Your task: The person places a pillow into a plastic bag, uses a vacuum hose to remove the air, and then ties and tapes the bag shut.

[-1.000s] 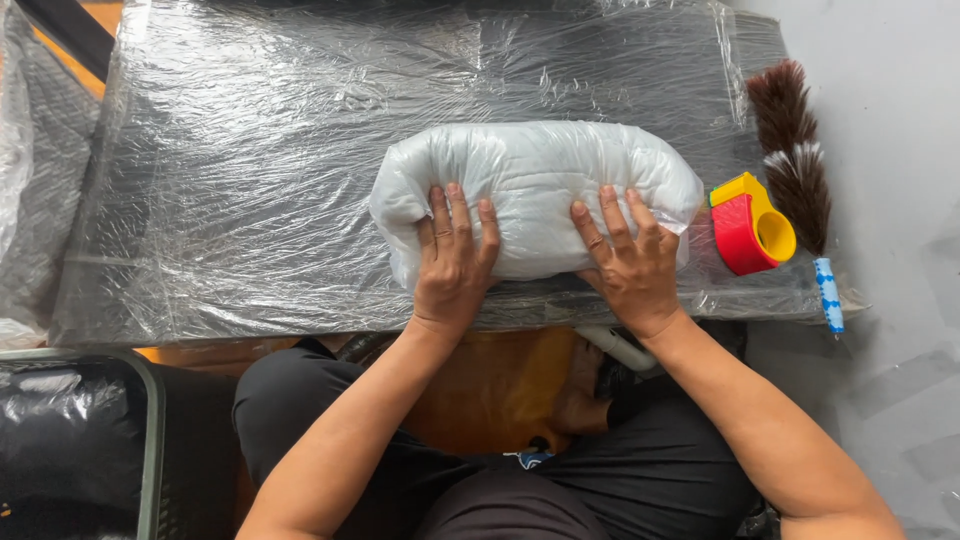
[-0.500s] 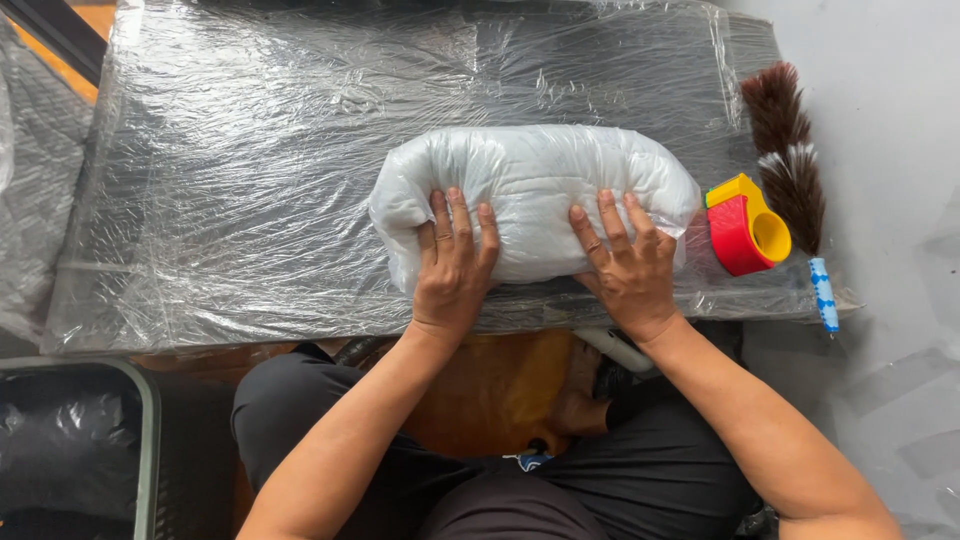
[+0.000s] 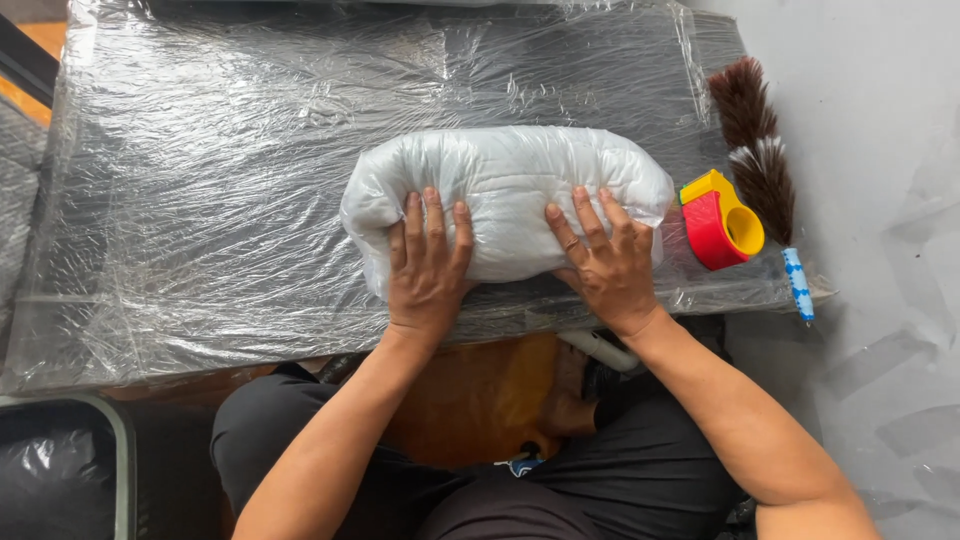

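Both of your hands press flat on the big white puffy bundle wrapped in clear plastic (image 3: 510,205). Your left hand (image 3: 428,262) lies on the near left part of it, fingers spread and pointing away from you. Your right hand (image 3: 606,262) lies on the near right part, fingers spread too. Neither hand is closed into a fist; they push down on the bundle and hold it in place.

That bundle sits near the front edge of the dark table covered in crinkly clear plastic wrap (image 3: 220,200), a bit to the right of the middle.

Just beside the right end of the bundle lies a red and yellow tape holder (image 3: 722,220), close to the table's right edge. Past it, at the very edge, lies a brown and white feather duster with a blue and white handle (image 3: 762,170), its fluffy end pointing away from you.

Under the table you can see your lap in black clothes (image 3: 640,470) and a brown wooden seat (image 3: 480,400). At the bottom left is a black bag in a grey-rimmed bin (image 3: 60,470)
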